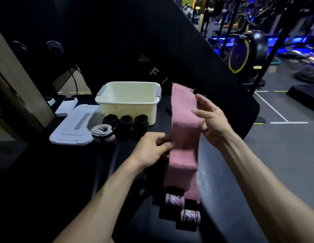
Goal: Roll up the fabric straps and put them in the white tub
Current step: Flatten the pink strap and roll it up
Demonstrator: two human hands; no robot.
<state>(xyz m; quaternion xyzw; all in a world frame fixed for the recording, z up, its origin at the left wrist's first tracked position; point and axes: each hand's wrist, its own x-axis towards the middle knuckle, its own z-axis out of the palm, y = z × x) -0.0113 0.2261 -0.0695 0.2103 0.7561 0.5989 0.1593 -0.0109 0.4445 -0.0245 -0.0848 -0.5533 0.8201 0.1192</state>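
Observation:
A long pink fabric strap (184,130) hangs in front of me, folded over on itself, its printed ends (175,200) trailing low. My left hand (152,148) pinches its left edge. My right hand (210,118) touches its right edge with fingers spread and nearly straight. The white tub (128,100) stands behind on the dark counter and looks empty. In front of the tub lie three rolled black straps (125,124) and one rolled grey-white strap (102,133).
A white lid (74,127) lies left of the tub, with a small white box (67,106) behind it. A tall dark panel (135,41) rises behind the counter. Gym machines (245,53) stand on the floor to the right.

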